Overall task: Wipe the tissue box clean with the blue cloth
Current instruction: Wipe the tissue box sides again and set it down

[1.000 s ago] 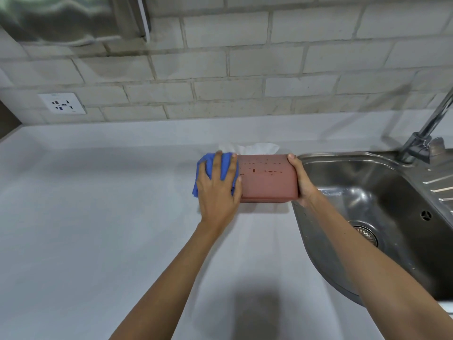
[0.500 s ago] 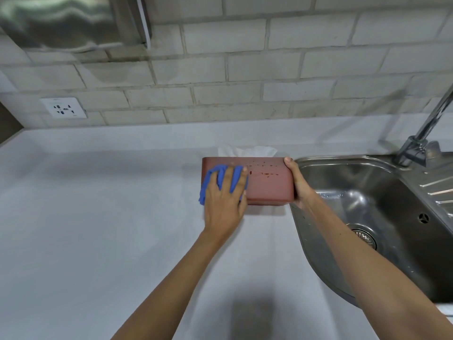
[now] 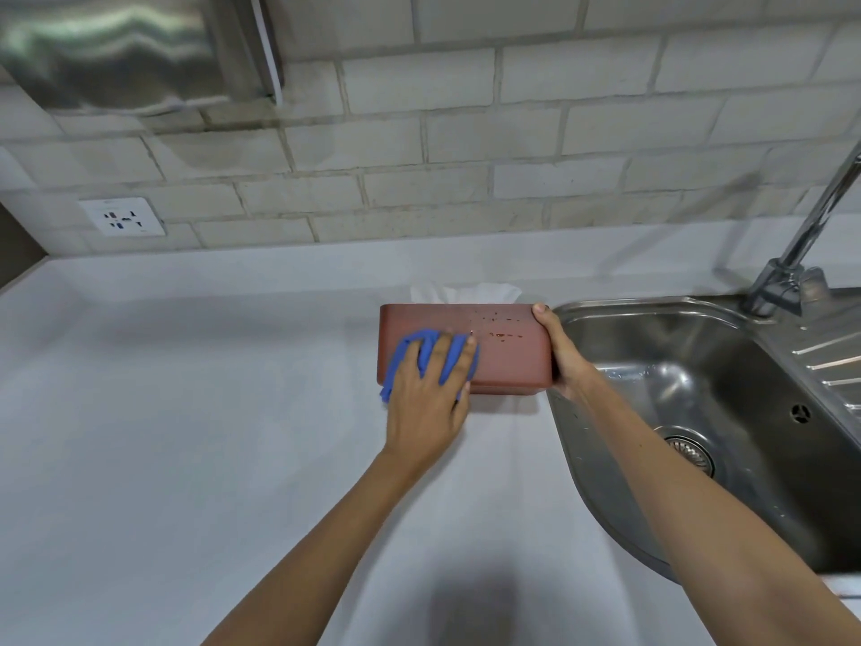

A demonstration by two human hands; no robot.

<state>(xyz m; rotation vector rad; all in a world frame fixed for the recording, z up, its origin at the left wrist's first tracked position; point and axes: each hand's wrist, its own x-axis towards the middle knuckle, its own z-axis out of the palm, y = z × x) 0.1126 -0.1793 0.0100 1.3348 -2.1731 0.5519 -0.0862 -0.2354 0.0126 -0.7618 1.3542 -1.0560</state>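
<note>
A white counter spreads under both forearms, with a steel sink lying just beyond the knuckles of the right hand. Ahead of the fingertips rises a pale brick wall. The reddish tissue box stands on the counter between the two hands, right beside the sink rim, with a white tissue poking up behind its top edge. The right hand wraps around the box's end nearest the sink, thumb at the top corner, gripping it. The left hand lies flat on the near face, fingers spread and pressing the bunched blue cloth against the box's other half. Just past those fingertips, toward the right thumb, dark red specks dot the box's face.
</note>
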